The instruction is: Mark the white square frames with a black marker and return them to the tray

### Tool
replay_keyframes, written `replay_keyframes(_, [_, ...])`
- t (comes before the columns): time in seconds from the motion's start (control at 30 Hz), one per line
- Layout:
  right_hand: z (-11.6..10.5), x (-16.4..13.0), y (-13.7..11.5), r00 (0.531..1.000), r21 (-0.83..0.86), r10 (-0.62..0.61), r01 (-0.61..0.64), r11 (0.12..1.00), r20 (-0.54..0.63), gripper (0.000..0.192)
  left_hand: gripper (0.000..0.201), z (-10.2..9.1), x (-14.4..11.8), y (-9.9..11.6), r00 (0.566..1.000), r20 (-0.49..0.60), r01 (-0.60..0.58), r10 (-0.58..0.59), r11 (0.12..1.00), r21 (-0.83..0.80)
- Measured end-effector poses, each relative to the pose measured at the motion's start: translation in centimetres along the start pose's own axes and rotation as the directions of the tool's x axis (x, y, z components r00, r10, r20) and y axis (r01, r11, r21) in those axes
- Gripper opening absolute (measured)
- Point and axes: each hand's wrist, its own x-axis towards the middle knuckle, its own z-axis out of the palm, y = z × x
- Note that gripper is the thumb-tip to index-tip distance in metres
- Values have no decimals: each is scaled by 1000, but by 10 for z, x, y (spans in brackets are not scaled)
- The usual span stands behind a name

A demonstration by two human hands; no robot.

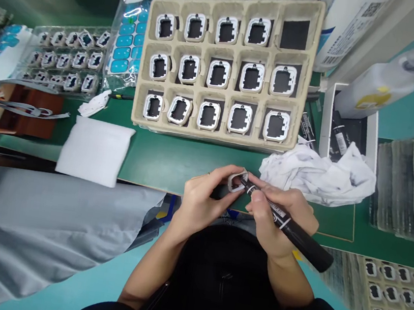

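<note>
Head view, item one: our left hand [200, 203] pinches a small white frame [236, 182] at lower centre, above the counter [160, 161] edge. Item two: our right hand [279, 214] is closed round a black marker [286, 222], tip touching the frame; we judge the marking step in hand (next move calls for a steady tip along the rim). Surroundings: pulp tray [227, 65] of like frames at upper centre, one cell bare; crumpled cloth [320, 173] just right; white pad [94, 149] at left. Nothing blocks the hands.
</note>
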Motion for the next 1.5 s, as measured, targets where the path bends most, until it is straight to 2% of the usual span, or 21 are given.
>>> replay_keyframes(0.27, [1, -3, 0, 1000, 1, -9, 9, 1000, -16, 14, 50, -5, 2, -2, 993, 59, 111, -103, 979, -169])
replay_keyframes(0.4, [0, -4, 0, 1000, 14, -21, 21, 1000, -2, 15, 53, -7, 4, 0, 989, 76, 141, -129, 972, -187])
replay_keyframes(0.7, [1, 2, -5, 1000, -23, -5, 6, 1000, 14, 13, 39, -3, 3, 0, 997, 40, 69, -65, 992, -104])
replay_keyframes(0.97, [2, 3, -6, 1000, -24, -9, 10, 1000, 13, 14, 45, 0, 3, 2, 999, 0, 42, -42, 992, -122])
replay_keyframes(1.2, [3, -2, -3, 1000, -10, 0, 0, 1000, -20, 15, 47, -1, 2, 3, 997, 9, 71, -71, 994, -85])
replay_keyframes(1.5, [2, 0, -1, 1000, 15, -28, 29, 999, -12, 20, 50, 0, 3, 5, 999, 8, 48, -47, 993, -107])
